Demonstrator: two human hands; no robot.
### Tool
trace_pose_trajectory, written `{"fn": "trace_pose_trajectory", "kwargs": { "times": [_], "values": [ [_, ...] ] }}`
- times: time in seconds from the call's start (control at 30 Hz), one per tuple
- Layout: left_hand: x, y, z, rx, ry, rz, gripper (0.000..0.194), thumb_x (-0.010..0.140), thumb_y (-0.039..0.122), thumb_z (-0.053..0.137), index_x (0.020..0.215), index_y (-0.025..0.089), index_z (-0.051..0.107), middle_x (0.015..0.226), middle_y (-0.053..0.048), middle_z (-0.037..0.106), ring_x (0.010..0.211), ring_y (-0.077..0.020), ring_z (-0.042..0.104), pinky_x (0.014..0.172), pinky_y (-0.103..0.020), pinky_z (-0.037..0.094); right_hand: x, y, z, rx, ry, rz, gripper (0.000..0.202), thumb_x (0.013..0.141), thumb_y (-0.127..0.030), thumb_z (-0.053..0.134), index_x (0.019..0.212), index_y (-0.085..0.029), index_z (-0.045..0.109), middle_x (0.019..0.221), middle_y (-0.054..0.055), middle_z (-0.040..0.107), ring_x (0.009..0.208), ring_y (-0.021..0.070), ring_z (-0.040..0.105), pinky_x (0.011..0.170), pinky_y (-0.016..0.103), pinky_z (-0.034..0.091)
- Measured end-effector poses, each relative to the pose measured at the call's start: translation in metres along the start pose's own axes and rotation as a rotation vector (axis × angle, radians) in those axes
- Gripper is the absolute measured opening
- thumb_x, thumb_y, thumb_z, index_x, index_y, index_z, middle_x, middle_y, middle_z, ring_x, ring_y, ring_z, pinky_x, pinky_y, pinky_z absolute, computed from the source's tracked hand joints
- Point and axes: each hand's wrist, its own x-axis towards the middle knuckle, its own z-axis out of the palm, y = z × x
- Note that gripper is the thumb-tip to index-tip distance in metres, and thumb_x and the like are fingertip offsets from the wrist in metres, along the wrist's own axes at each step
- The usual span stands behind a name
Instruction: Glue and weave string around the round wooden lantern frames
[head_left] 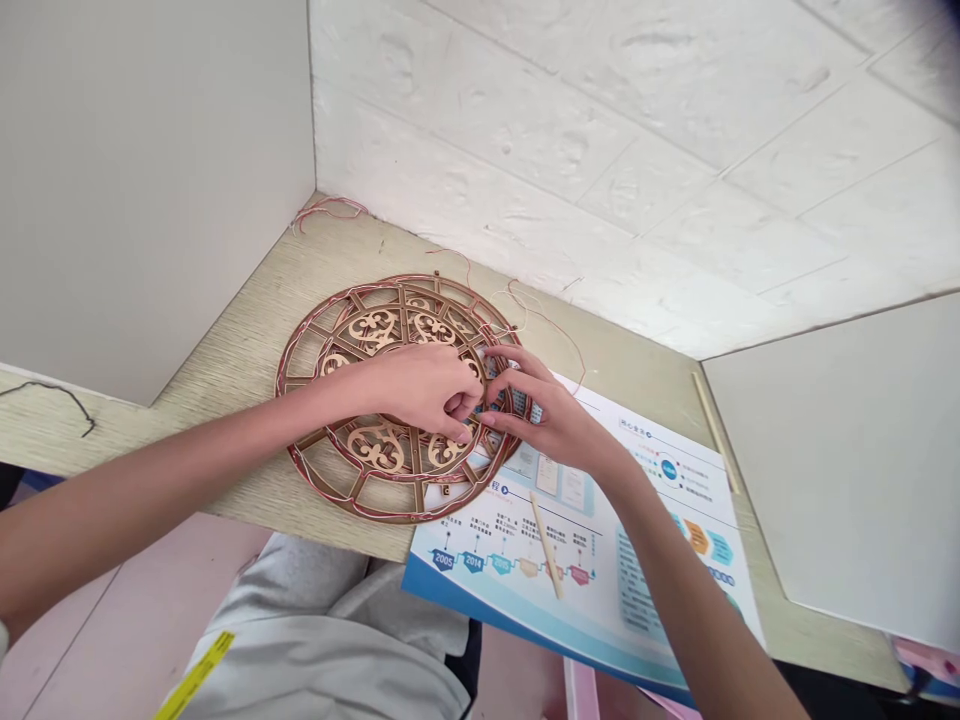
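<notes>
A round brown openwork frame (375,448) with scroll-shaped inserts lies on the table, and at least one more similar ring shows beneath it. Thin red and white wires run along its rim. Over the frame's right half, my left hand (427,388) is closed, fingers curled and thumb low. My right hand (540,405) comes in from the right, its bent fingers and thumb converging at the frame's right edge, close to the left fingertips. Anything pinched between the fingertips is too small or hidden to make out.
A printed blue-and-white sheet (600,560) lies partly under the frame, overhanging the table's front edge, with a thin wooden stick (546,545) on it. Loose wires (330,208) lie by the wall. White panels (150,180) stand left and right. A dark wire (64,392) rests at left.
</notes>
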Motion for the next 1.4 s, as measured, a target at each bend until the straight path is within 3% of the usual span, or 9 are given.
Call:
{"fn": "trace_pose_trajectory", "kwargs": {
  "times": [0.33,0.7,0.93,1.13,1.27,1.4],
  "values": [
    [0.002,-0.004,0.003,-0.029,0.023,0.020,0.020,0.082,0.036,0.078,0.073,0.021,0.067,0.073,0.003,0.070,0.077,-0.0176,0.060,0.066,-0.029,0.033,-0.006,0.002,0.007,0.039,0.037,0.015,0.017,0.098,-0.045,0.063,0.097,-0.027,0.065,0.151,0.012,0.053,0.147,0.0306,0.044,0.120,0.059,0.038],
    [0.004,-0.006,0.005,-0.054,0.021,0.032,0.020,0.082,0.032,0.080,0.074,0.021,0.065,0.076,0.003,0.070,0.080,-0.0179,0.059,0.069,-0.029,0.034,-0.015,0.005,0.021,0.064,0.220,-0.050,0.013,0.098,-0.034,0.064,0.092,-0.028,0.073,0.144,0.009,0.061,0.143,0.0289,0.051,0.120,0.056,0.041],
    [0.002,-0.010,0.005,-0.076,0.056,0.042,0.027,0.082,0.038,0.081,0.092,0.019,0.065,0.085,0.000,0.067,0.080,-0.0188,0.059,0.065,-0.028,0.033,-0.014,0.001,0.017,0.112,0.152,0.041,0.013,0.098,-0.039,0.063,0.094,-0.028,0.069,0.147,0.008,0.059,0.146,0.0294,0.048,0.123,0.058,0.036],
    [0.002,-0.013,0.004,-0.075,0.066,0.096,0.015,0.085,0.031,0.077,0.087,0.020,0.068,0.081,0.001,0.067,0.080,-0.0183,0.060,0.069,-0.029,0.037,-0.015,-0.002,0.016,0.103,0.147,0.063,0.012,0.098,-0.038,0.064,0.093,-0.028,0.068,0.148,0.007,0.058,0.147,0.0295,0.046,0.122,0.057,0.038],
    [0.001,-0.010,0.003,-0.003,0.092,0.110,0.009,0.089,0.028,0.071,0.089,0.019,0.068,0.092,-0.003,0.070,0.094,-0.0215,0.062,0.078,-0.031,0.040,-0.016,-0.004,0.018,0.103,0.167,0.071,0.009,0.097,-0.035,0.066,0.091,-0.028,0.069,0.149,0.007,0.057,0.145,0.0305,0.048,0.123,0.059,0.036],
    [0.001,-0.011,0.002,0.010,0.045,0.109,0.010,0.090,0.028,0.069,0.091,0.018,0.067,0.096,-0.005,0.069,0.097,-0.0229,0.061,0.081,-0.032,0.040,-0.017,-0.002,0.022,0.140,0.199,0.059,0.010,0.097,-0.034,0.065,0.090,-0.027,0.067,0.148,0.008,0.058,0.145,0.0286,0.048,0.122,0.059,0.037]
  ]
}}
